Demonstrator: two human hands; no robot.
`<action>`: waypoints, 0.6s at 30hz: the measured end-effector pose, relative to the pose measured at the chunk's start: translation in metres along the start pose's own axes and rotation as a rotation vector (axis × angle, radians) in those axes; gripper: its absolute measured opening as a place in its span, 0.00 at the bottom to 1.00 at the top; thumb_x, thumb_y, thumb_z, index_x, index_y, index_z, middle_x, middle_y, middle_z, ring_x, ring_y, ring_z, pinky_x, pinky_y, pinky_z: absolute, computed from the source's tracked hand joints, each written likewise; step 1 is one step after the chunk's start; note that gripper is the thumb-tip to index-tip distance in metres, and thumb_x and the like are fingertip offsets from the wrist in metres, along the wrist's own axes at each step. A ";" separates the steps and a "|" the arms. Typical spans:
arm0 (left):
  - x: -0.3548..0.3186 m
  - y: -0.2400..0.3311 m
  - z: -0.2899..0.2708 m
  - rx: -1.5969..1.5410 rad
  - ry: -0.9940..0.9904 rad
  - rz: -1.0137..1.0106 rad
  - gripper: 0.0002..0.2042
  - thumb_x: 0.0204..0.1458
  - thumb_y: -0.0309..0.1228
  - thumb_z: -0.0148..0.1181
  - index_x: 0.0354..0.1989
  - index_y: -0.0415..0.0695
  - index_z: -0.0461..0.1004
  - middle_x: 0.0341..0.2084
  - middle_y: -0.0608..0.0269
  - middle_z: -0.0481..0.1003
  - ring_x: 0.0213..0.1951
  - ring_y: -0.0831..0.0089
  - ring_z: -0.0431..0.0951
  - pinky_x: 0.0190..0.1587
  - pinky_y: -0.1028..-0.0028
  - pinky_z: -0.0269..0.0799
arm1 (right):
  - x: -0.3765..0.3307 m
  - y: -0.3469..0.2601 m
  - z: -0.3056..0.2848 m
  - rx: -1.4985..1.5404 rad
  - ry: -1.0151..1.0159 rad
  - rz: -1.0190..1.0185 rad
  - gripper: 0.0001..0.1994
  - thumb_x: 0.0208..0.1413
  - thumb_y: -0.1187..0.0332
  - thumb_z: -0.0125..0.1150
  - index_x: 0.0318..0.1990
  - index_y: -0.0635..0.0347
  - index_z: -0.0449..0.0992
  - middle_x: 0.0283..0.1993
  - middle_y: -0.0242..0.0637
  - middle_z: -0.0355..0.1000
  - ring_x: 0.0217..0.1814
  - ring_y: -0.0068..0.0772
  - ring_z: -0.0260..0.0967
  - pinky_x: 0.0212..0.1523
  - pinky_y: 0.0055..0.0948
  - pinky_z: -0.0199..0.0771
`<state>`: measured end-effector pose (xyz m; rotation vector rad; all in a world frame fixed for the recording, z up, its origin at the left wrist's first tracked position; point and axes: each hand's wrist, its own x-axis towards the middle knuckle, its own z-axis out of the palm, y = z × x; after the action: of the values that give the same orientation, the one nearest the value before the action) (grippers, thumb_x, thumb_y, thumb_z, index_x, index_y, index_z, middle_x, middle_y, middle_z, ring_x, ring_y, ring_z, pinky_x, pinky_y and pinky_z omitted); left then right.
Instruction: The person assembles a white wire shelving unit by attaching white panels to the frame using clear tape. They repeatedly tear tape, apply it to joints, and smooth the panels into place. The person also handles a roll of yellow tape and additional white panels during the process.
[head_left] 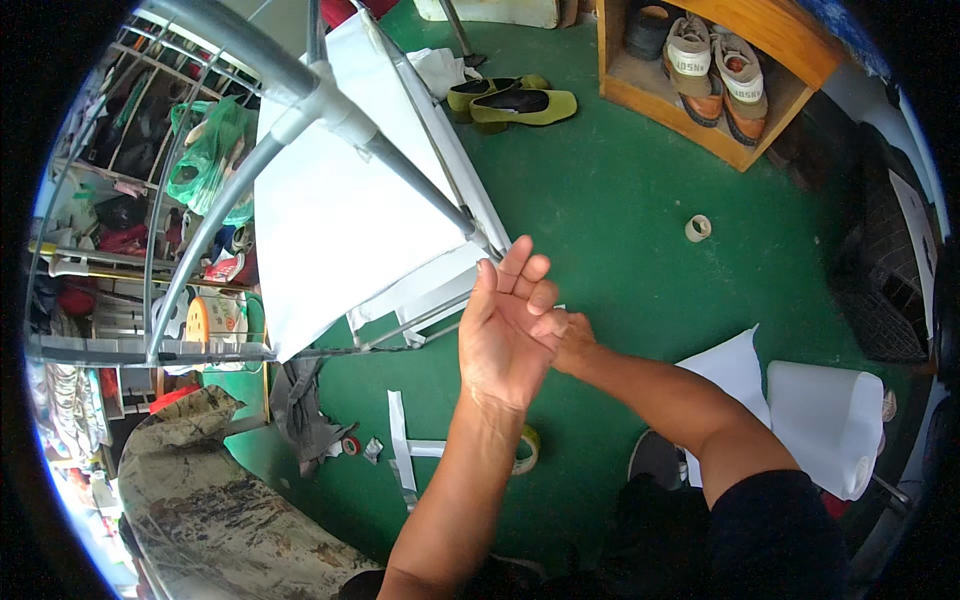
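Observation:
My left hand (512, 325) is raised in the middle with its palm turned up. Its fingers are loosely bent and apart, and nothing lies in the palm. Just behind it and to the right, my right hand (573, 340) looks closed; its fingers are mostly hidden by the left hand, and a small pale bit shows at its top. Close beyond the fingertips, a grey metal tube frame (415, 180) comes down over a large white sheet-covered panel (350, 210). The panel's lower edge ends near my left hand.
On the green floor (620, 240) lie white strips (397, 425), a yellowish tape roll (526, 450) and a small white roll (698, 228). A white sheet roll (822, 425) is at right. Shoes fill a wooden cabinet (690, 110); green shoes (525, 107) stand nearby. Camouflage fabric (215, 485) is at lower left.

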<state>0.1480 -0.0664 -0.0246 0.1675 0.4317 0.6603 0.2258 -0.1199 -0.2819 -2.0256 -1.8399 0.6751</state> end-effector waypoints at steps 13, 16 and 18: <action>0.011 -0.003 0.010 -0.296 -0.078 0.033 0.07 0.66 0.30 0.52 0.38 0.43 0.76 0.31 0.66 0.72 0.26 0.79 0.61 0.25 0.78 0.55 | -0.014 -0.007 -0.053 -0.069 -0.089 0.268 0.10 0.59 0.72 0.53 0.43 0.63 0.80 0.44 0.50 0.81 0.49 0.49 0.81 0.47 0.48 0.80; 0.013 0.000 0.008 -0.288 -0.118 0.013 0.07 0.65 0.29 0.52 0.38 0.42 0.75 0.30 0.66 0.71 0.25 0.79 0.61 0.25 0.78 0.54 | -0.010 0.000 -0.048 -0.042 -0.076 0.306 0.09 0.58 0.72 0.54 0.42 0.61 0.80 0.43 0.48 0.81 0.48 0.50 0.80 0.46 0.49 0.79; 0.014 0.001 0.008 -0.293 -0.135 -0.009 0.07 0.65 0.29 0.51 0.37 0.42 0.75 0.29 0.66 0.70 0.24 0.79 0.60 0.24 0.78 0.54 | -0.005 0.006 -0.047 -0.030 -0.041 0.323 0.08 0.58 0.71 0.56 0.41 0.59 0.81 0.42 0.46 0.81 0.46 0.51 0.80 0.44 0.49 0.79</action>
<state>0.1608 -0.0566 -0.0220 -0.0677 0.2023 0.6916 0.2557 -0.1224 -0.2452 -2.3724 -1.5652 0.7818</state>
